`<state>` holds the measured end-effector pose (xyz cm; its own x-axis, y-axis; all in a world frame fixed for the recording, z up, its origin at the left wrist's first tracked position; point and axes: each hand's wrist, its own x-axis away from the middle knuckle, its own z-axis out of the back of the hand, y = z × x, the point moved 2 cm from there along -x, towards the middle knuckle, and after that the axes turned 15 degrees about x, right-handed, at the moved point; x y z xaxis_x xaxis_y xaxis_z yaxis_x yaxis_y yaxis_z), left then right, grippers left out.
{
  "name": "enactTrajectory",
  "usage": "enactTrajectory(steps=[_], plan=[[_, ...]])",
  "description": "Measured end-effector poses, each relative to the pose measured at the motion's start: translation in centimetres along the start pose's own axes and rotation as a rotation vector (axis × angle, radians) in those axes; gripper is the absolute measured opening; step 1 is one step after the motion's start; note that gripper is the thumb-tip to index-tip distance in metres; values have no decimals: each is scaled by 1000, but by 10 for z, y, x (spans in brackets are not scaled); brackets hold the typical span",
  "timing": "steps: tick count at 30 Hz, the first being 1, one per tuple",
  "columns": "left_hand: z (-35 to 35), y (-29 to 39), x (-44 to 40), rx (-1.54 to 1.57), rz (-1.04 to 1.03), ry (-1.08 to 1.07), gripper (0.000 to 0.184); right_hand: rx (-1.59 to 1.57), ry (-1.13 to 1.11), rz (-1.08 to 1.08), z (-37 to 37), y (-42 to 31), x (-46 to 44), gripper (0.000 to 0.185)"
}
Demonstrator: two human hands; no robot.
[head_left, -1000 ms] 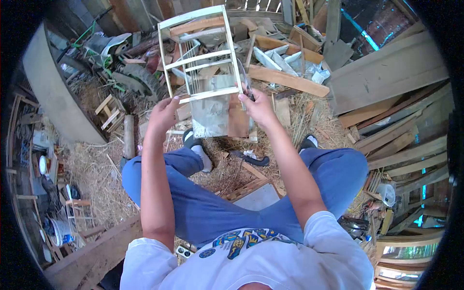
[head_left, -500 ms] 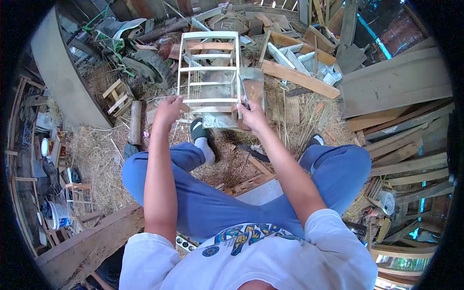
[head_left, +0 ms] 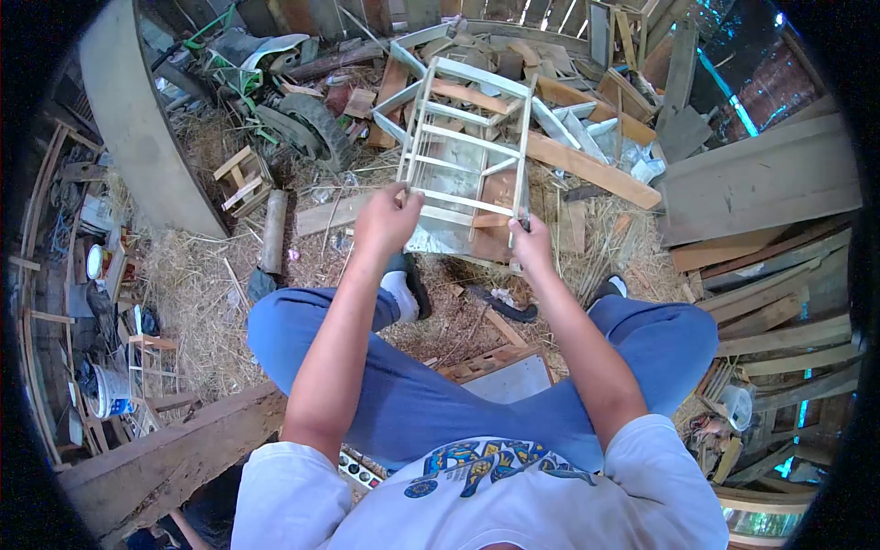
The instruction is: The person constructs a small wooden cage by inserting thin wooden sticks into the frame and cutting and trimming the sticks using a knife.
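A light wooden slatted frame [head_left: 463,201] with several crosspieces is held up in front of my knees, tilted. My left hand [head_left: 389,220] is closed at its near left corner, with the fingertips pinched against the wood. At the near right corner, my right hand [head_left: 532,246] is wrapped round the end of the side rail. A small dark object shows at the right thumb, too little of it to name. Thin strands run along the frame's left side. Behind and below the frame lies a greyish sheet [head_left: 438,240], partly hidden by the slats.
Scrap boards and a long orange-brown plank [head_left: 596,171] lie beyond the frame. A tyre [head_left: 316,133] and green metal parts stand at the back left. A small wooden piece [head_left: 243,181] and a log [head_left: 274,231] lie on the straw. Near my left elbow is a thick beam [head_left: 174,463].
The frame has swung to the right and turned clockwise, with both hands moving right along with it. My view has shifted slightly left. Both hands stay at its near corners.
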<state>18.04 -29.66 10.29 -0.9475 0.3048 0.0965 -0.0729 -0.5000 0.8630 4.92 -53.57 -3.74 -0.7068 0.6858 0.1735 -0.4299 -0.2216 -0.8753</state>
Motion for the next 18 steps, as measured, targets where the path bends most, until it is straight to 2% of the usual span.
enactTrajectory(steps=[3, 5, 8, 10, 14, 17, 18], plan=[[-3, -9, 6, -48, -52, -22, 53, -13, -64, 3, 4, -4, -1, 30], [-3, -9, 7, -30, -60, -34, 52, -74, -19, -29, -1, -10, 3, 31], [4, -13, -1, -77, -58, 24, 49, -58, -49, -11, -2, -30, 11, 32], [12, -16, -6, 68, -15, 38, 44, -127, -74, -83, -4, -39, 15, 32], [15, -19, -10, 123, 26, 38, 40, -97, -73, -134, -1, -48, 13, 31], [9, -18, -3, 139, -41, 16, 38, -37, -91, -140, 6, -25, -5, 31], [8, -10, 2, 214, -72, 40, 38, -39, -56, -68, 10, -19, -11, 31]])
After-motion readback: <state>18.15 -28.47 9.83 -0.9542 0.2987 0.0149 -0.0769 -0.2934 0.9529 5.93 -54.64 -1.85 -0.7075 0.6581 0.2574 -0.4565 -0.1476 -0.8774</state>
